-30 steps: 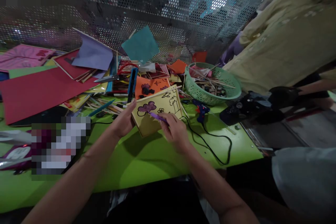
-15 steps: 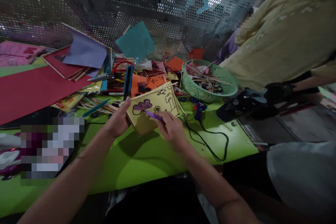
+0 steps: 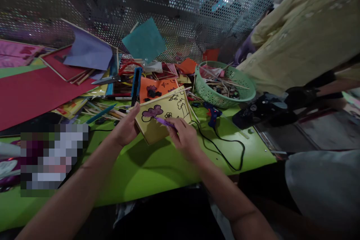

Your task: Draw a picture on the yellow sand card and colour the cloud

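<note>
A yellow panel (image 3: 157, 131) with black line drawings of a cloud, flowers and a tree is tilted above the green table. My left hand (image 3: 128, 127) grips its left edge, thumb on top. My right hand (image 3: 185, 137) is closed around a purple marker (image 3: 163, 121), whose tip meets the panel at the cloud outline. The upper part of that cloud is coloured purple. Just behind the panel lies an orange sheet (image 3: 144, 87) with similar drawings and dark pieces on it.
A green basket (image 3: 225, 102) of sticks stands behind right, near a blue glue gun (image 3: 213, 114) with a black cord. Scissors (image 3: 108, 79), coloured papers and sticks crowd the back left. A person in a yellow shirt (image 3: 303, 41) is at the right.
The view has shifted slightly. My left hand still holds the panel, and the purple marker tip stays at the cloud with hardly any visible movement.
</note>
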The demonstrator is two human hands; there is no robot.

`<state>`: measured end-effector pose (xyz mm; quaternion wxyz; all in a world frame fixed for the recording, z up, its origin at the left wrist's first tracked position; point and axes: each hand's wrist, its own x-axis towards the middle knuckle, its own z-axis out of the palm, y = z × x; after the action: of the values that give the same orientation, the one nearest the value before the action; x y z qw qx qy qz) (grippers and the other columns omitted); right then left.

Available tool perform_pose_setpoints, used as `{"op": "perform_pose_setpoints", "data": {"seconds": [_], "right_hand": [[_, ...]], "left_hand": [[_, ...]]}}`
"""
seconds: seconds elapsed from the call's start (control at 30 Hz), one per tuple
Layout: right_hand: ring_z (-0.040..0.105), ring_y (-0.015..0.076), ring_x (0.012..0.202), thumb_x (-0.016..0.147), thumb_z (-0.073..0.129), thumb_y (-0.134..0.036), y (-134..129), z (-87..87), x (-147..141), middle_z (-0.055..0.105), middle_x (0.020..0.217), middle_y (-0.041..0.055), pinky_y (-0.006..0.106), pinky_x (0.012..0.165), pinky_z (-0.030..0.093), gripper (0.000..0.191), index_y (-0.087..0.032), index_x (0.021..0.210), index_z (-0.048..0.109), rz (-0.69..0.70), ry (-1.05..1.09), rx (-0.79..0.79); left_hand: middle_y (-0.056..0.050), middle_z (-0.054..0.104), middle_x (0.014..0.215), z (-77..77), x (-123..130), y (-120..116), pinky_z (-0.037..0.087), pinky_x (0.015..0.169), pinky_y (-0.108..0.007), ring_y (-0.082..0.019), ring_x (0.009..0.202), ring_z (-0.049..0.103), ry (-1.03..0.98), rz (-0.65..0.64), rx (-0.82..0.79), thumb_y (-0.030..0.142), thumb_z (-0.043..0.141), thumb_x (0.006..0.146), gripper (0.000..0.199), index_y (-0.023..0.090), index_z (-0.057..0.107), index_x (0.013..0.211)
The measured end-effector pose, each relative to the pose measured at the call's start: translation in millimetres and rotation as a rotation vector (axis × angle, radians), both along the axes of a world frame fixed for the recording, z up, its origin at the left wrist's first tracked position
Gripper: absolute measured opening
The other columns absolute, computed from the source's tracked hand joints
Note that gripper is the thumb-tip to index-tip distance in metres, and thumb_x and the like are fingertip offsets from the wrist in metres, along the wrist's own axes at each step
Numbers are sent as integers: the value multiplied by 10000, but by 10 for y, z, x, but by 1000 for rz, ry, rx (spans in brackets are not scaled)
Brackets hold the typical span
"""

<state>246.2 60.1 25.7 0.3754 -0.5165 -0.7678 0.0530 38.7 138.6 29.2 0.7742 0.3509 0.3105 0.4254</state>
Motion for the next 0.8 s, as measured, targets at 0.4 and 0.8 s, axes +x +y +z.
{"op": "perform_pose_setpoints", "data": {"seconds": [0.4,0.8], "right_hand": [[723,225,910,1066,479,-281,5,7,0,769,1091,112,334,790,567,241,-205,1210,656,12,-7,-14],[728,233,941,1064,480,-271,-7,7,11,770,1085,115,340,818,582,249,-191,1205,668,12,15,-23]], "left_hand": [[-146,748,1341,-5,-5,0,502,1166,-493,-364,1325,650,-26,-37,10,598,602,961,541,170,721,1271],[-129,753,1337,-9,-25,8,508,1169,-479,-332,1317,660,-81,-25,-14,537,601,993,563,164,639,1413]]}}
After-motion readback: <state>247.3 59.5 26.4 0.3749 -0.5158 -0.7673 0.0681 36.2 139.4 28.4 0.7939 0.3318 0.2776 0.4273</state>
